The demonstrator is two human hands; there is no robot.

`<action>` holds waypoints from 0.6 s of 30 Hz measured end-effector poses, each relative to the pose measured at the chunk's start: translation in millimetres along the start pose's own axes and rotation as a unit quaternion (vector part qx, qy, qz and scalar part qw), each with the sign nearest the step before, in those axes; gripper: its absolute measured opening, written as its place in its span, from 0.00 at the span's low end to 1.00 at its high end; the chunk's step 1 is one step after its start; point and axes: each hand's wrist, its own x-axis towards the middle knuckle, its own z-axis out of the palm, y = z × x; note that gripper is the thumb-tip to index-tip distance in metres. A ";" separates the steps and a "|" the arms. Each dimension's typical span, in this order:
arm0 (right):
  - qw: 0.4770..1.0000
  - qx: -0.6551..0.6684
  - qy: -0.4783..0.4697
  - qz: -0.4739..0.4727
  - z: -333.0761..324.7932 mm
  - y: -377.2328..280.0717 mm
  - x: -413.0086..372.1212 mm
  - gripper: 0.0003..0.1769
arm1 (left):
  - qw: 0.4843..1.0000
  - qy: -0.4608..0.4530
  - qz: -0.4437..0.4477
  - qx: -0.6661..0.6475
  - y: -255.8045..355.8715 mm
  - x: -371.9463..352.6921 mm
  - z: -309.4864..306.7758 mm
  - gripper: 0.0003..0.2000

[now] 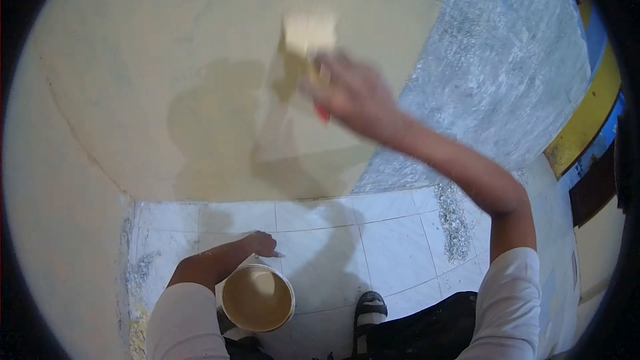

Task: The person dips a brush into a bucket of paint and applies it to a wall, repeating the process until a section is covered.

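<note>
My right hand [360, 97], smeared by motion, grips a wide paintbrush [310, 33] by its handle. The cream-loaded bristles overlap the beige painted part of the wall [220, 33]. Down at the lower left, my left hand [263, 244] is closed on the handle of a white bucket [292, 303]. Beige paint [257, 307] shows inside the bucket, which hangs above the floor close to my legs.
To the right of the beige area the wall is rough blue-grey [493, 60]. White floor tiles [393, 253] carry a strip of pale flakes [455, 223] by the wall. A sandalled foot [371, 310] stands below, and yellow and blue curved pieces [590, 117] line the right edge.
</note>
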 end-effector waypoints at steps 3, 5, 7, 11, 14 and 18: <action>0.973 0.147 -0.172 0.054 38.6 -83.9 -68.6 0.18 | 0.999 0.038 0.001 0.007 -3.5 3.4 11.6 0.40; 0.929 0.198 -0.296 0.099 67.7 -127.4 -95.6 0.12 | 0.999 0.045 0.004 0.010 -2.6 3.9 10.6 0.40; 0.873 0.260 -0.383 0.151 79.3 -146.4 -111.9 0.08 | 0.999 0.047 -0.002 0.011 1.0 0.8 7.4 0.40; 0.859 0.325 -0.325 0.224 101.0 -142.3 -118.4 0.06 | 1.000 0.006 -0.002 0.002 1.8 -4.1 -1.3 0.41; 0.864 0.319 -0.265 0.285 88.6 -85.2 -89.1 0.08 | 1.000 -0.004 -0.008 -0.002 4.2 -0.4 -6.0 0.41; 0.921 0.255 -0.111 0.273 12.6 7.2 -7.4 0.10 | 1.000 0.017 -0.012 -0.004 4.6 -6.5 -12.4 0.41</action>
